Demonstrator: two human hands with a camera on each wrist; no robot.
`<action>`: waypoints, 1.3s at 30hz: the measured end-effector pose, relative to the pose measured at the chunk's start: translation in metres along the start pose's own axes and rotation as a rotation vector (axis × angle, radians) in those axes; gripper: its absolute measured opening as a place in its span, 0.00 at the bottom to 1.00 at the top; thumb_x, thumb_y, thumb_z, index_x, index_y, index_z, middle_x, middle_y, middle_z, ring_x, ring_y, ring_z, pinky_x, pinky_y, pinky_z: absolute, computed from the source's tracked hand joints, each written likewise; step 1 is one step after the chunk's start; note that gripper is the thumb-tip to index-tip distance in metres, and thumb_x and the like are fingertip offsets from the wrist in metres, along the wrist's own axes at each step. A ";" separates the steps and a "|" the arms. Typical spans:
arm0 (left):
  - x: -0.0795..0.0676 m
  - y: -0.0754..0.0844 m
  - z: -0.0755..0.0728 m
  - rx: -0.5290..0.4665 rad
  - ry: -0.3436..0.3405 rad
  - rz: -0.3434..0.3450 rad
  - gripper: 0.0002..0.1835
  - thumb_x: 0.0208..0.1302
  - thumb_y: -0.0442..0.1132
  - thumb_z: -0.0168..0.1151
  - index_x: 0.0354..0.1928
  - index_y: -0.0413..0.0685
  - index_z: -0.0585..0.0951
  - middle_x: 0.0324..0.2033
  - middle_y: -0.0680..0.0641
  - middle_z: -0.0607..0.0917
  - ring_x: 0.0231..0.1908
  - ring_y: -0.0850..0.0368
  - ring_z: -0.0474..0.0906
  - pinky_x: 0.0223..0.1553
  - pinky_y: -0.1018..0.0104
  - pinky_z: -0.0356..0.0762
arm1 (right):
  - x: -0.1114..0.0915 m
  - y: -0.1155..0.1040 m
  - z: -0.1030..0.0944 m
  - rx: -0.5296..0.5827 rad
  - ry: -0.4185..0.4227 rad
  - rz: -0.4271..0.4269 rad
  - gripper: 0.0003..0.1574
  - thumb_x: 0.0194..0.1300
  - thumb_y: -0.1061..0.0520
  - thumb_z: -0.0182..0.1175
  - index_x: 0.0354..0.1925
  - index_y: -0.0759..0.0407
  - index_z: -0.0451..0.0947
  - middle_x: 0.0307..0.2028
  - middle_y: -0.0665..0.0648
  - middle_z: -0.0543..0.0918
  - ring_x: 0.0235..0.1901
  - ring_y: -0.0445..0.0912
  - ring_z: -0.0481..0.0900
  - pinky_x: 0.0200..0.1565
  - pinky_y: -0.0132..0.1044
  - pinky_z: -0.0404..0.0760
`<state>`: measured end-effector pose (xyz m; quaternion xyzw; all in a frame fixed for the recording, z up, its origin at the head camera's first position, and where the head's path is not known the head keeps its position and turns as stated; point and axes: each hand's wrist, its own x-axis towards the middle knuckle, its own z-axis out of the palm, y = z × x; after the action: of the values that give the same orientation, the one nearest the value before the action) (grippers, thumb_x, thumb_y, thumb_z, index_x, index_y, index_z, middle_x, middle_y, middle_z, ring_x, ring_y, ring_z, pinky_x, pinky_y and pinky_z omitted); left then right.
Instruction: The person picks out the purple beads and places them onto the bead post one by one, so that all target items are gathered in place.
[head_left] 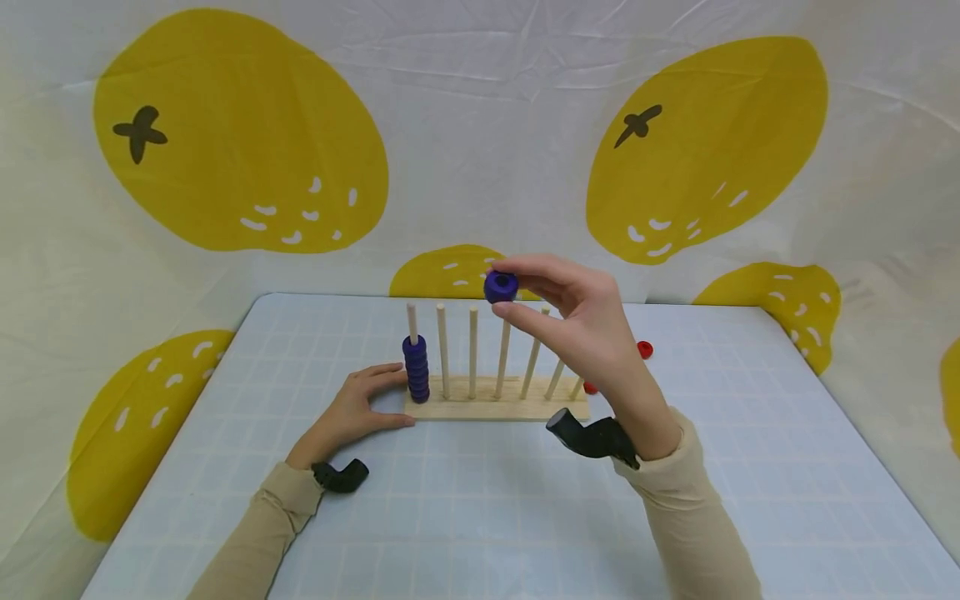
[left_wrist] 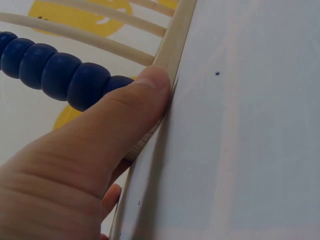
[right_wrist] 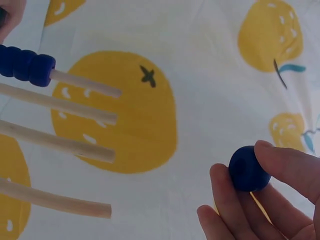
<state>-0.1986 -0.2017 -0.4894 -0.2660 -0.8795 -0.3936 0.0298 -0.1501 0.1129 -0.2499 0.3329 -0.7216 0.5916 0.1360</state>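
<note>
My right hand pinches a dark blue bead between thumb and fingers, held up above the wooden peg stand. The bead's hole faces the head camera. At the stand's left end, my left hand holds the base, its thumb on the front edge and the fingers around toward the back. A stack of several blue beads sits on the leftmost peg, whose tip sticks out above them. Bare pegs stand to the right of that stack.
Red beads lie on the table to the right of the stand, partly behind my right forearm. A pale checked cloth covers the table. Behind it hangs a white sheet with large yellow fruit prints.
</note>
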 end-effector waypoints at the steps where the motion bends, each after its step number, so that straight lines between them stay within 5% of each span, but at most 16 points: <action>1: 0.000 0.000 0.000 0.002 -0.001 -0.003 0.37 0.46 0.50 0.82 0.61 0.53 0.81 0.64 0.44 0.76 0.66 0.41 0.67 0.65 0.36 0.59 | 0.002 0.001 0.001 0.007 0.000 0.002 0.24 0.56 0.76 0.68 0.52 0.71 0.81 0.47 0.60 0.85 0.46 0.51 0.83 0.57 0.42 0.78; 27: 0.001 -0.003 0.000 -0.012 0.007 0.044 0.37 0.46 0.51 0.81 0.61 0.53 0.81 0.62 0.44 0.78 0.65 0.41 0.68 0.63 0.34 0.60 | 0.058 0.039 0.037 0.121 -0.227 -0.146 0.22 0.57 0.72 0.70 0.51 0.70 0.82 0.47 0.60 0.86 0.45 0.49 0.84 0.56 0.44 0.79; 39: 0.002 -0.006 0.000 0.001 0.019 0.081 0.36 0.46 0.49 0.81 0.60 0.53 0.81 0.61 0.45 0.79 0.64 0.41 0.70 0.62 0.35 0.62 | 0.068 0.061 0.047 0.086 -0.340 -0.039 0.22 0.60 0.65 0.71 0.53 0.62 0.83 0.46 0.54 0.87 0.43 0.46 0.85 0.53 0.42 0.81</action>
<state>-0.2035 -0.2037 -0.4928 -0.2976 -0.8678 -0.3942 0.0543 -0.2299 0.0513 -0.2687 0.4475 -0.7016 0.5544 0.0091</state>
